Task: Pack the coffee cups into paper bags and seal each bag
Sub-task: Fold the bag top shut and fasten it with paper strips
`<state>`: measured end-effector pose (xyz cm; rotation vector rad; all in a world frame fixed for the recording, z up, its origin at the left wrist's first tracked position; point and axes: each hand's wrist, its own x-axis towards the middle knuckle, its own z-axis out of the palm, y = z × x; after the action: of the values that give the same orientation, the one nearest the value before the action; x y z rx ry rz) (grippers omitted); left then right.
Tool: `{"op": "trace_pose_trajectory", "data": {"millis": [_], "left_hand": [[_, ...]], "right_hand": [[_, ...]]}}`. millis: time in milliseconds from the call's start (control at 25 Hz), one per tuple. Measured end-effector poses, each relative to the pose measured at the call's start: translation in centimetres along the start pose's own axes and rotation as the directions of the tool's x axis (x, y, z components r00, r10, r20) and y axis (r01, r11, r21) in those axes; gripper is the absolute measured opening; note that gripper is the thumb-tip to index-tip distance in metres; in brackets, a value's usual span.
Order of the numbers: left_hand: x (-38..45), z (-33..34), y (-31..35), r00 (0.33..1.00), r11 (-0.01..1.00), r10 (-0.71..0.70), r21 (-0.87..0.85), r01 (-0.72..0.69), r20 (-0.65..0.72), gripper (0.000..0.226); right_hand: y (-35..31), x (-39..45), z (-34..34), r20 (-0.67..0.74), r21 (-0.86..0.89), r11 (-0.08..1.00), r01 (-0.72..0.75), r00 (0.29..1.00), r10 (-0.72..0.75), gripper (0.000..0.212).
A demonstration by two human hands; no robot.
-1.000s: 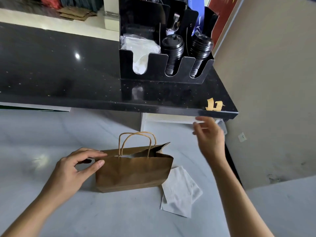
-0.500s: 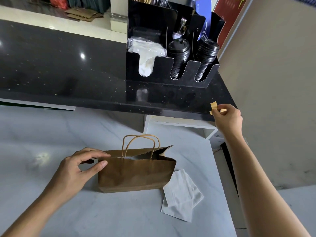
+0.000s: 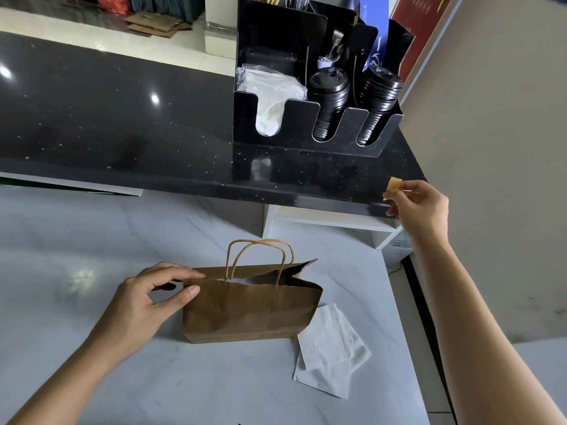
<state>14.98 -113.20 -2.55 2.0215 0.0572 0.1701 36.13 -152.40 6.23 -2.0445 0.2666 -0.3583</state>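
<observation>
A brown kraft paper bag (image 3: 250,311) with twisted paper handles (image 3: 259,259) stands on the white marble counter (image 3: 92,240), its top part open, something pale just visible inside. The left hand (image 3: 147,302) pinches the bag's top left corner between thumb and curled fingers. The right hand (image 3: 420,207), raised by the black counter's edge (image 3: 184,182), pinches a small tan tape strip (image 3: 393,184). White napkins (image 3: 331,348) lie beside the bag. No writing is readable on the bag; the blue card in the black organizer (image 3: 306,130) is illegible.
</observation>
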Motion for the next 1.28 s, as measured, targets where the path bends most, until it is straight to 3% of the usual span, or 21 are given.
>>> {"op": "trace_pose_trajectory", "data": {"millis": [200, 360, 640, 760, 880, 1040, 1280], "left_hand": [[0.1, 0.0, 0.0, 1.000, 1.000, -0.002, -0.009, 0.002, 0.004, 0.022], [0.0, 0.1, 0.1, 1.000, 1.000, -0.005, -0.013, 0.005, 0.004, 0.020], [0.1, 0.1, -0.2, 1.000, 1.000, 0.005, -0.012, -0.004, 0.015, 0.020], [0.1, 0.1, -0.3, 1.000, 1.000, 0.005, -0.017, -0.005, 0.019, 0.021], [0.0, 0.2, -0.4, 1.000, 1.000, 0.019, -0.020, -0.019, 0.011, 0.021], [-0.1, 0.3, -0.4, 0.999, 0.999, 0.032, -0.025, -0.032, 0.003, 0.021], [-0.2, 0.2, -0.5, 0.999, 0.998, 0.032, -0.057, -0.031, 0.019, 0.015]], "right_hand": [[-0.8, -3.6, 0.4, 0.031, 0.098, 0.992, 0.081, 0.996, -0.084, 0.018], [-2.0, -8.6, 0.9, 0.087, 0.212, 0.976, 0.057, 0.993, -0.077, 0.031], [-4.2, -17.2, 1.4, 0.249, 0.357, 0.932, -0.065, 0.968, -0.028, 0.018], [-3.9, -20.3, 2.1, 0.268, 0.442, 0.893, -0.082, 0.963, -0.044, 0.025], [-2.8, -23.4, 3.6, 0.352, 0.452, 0.885, -0.114, 0.934, -0.060, 0.031], [-2.7, -26.1, 5.5, 0.481, 0.405, 0.912, -0.061, 0.863, -0.155, 0.015], [-3.4, -27.2, 9.2, 0.557, 0.372, 0.927, -0.050, 0.811, -0.180, 0.025]]}}
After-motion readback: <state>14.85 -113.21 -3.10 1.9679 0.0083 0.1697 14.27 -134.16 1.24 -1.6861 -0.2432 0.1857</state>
